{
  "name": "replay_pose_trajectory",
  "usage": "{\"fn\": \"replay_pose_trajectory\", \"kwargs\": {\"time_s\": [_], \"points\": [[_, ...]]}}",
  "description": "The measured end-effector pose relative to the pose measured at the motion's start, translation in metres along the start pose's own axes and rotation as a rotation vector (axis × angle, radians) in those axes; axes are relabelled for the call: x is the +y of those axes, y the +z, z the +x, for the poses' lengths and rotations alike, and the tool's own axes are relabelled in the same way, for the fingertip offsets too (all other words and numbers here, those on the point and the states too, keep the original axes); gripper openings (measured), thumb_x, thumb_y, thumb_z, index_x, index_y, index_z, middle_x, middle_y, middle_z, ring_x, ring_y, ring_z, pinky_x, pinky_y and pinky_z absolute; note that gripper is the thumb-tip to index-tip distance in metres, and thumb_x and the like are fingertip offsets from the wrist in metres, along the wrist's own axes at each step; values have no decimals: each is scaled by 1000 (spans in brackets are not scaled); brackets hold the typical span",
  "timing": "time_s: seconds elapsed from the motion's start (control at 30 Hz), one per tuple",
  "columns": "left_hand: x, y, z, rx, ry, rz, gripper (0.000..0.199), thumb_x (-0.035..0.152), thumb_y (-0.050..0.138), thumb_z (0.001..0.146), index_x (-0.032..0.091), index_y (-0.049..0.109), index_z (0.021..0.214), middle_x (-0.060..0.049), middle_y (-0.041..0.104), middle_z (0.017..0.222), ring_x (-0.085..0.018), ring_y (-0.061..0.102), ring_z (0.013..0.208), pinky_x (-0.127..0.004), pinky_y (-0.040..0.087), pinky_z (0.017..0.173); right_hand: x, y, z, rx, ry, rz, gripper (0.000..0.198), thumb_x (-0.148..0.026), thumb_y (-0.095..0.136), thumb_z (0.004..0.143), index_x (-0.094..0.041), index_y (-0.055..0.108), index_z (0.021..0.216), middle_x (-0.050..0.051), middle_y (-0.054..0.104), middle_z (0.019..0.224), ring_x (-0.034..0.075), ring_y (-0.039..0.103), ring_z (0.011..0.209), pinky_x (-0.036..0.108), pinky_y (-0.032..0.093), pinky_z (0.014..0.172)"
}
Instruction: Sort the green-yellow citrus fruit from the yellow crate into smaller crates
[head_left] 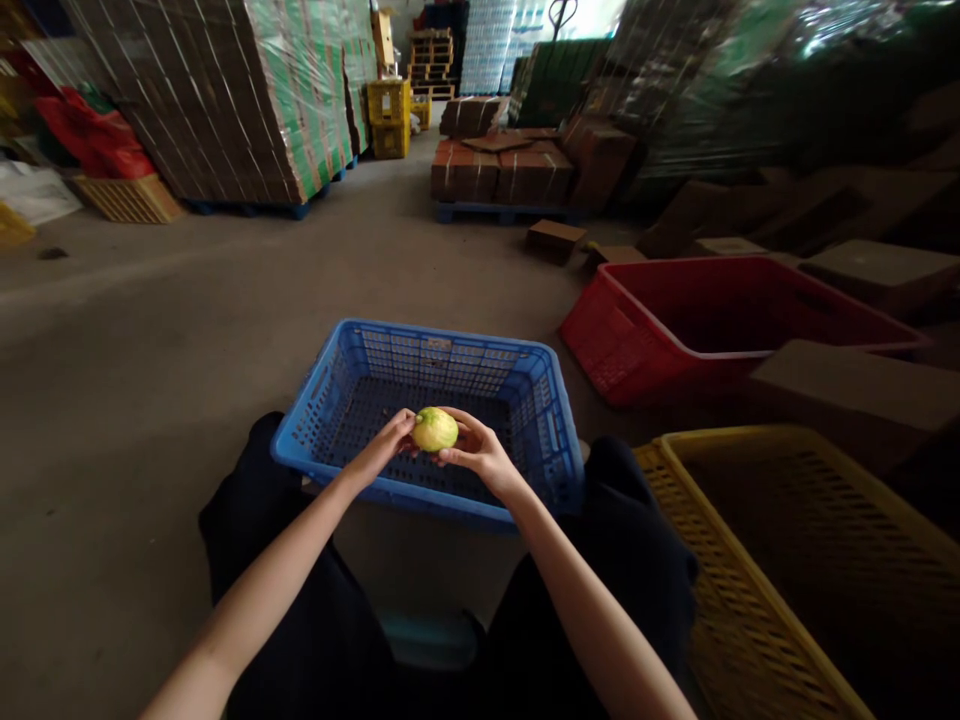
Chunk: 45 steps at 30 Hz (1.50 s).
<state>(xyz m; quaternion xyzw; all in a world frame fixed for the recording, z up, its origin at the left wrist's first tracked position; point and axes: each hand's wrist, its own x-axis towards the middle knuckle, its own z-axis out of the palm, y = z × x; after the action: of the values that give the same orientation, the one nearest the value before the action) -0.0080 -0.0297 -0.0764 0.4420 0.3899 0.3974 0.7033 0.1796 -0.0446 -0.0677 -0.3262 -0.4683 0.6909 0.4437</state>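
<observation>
A yellow-green lemon (435, 430) is held up between my two hands, over the blue plastic crate (442, 335). My right hand (480, 455) wraps its fingers and thumb around the right side of the fruit. At the stem end on the left, my left hand (395, 437) is closed with its fingertips against the lemon; part of those fingers is hidden behind it. The crate has slatted walls and a perforated floor, and it stands between my knees.
To my right stand a yellow crate (739, 430) and a red tub (652, 350), with cardboard boxes (870, 390) around them. Ahead are stacked cartons on a blue pallet (502, 212). A tall wrapped stack (202, 100) rises at the left. Concrete floor (187, 300) runs between.
</observation>
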Motion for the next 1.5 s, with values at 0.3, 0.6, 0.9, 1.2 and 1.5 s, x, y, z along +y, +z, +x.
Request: {"fn": "replay_pose_trajectory", "kwargs": {"time_s": [0.3,0.6,0.9,1.2,1.5], "points": [[7,-9,-25,-121,-21,-101,46,48,68,73,18,66,107,-4,62,92,-15,58,78,-23,44,67,10,12,-5,-275,294,138,48,-55,63,77,-12,60,98,9,71,69,16,62,49,25,46,46],[5,-17,-41,-139,-22,190,50,47,78,66,17,66,105,-6,66,97,-20,60,90,-26,45,76,34,17,6,-337,680,63,84,-72,11,87,-10,63,67,11,64,53,15,59,39,22,42,38],[-6,-8,-40,175,6,221,36,48,65,74,14,66,86,0,56,68,-11,46,58,-20,35,50,23,29,-2,-65,272,-300,43,-58,66,74,-18,55,87,-4,56,58,9,49,41,19,38,36],[-5,9,-26,225,-59,162,37,47,62,70,13,69,82,-2,63,69,-14,53,61,-23,37,53,12,29,-9,114,-141,-787,47,-39,78,65,-21,57,102,1,63,76,16,54,63,26,42,56],[-4,19,-29,0,37,447,45,56,45,84,17,59,68,-1,56,51,-15,49,49,-27,36,54,15,21,-1,240,151,-80,45,-61,55,75,-17,62,79,1,55,53,11,43,39,23,29,33]]}}
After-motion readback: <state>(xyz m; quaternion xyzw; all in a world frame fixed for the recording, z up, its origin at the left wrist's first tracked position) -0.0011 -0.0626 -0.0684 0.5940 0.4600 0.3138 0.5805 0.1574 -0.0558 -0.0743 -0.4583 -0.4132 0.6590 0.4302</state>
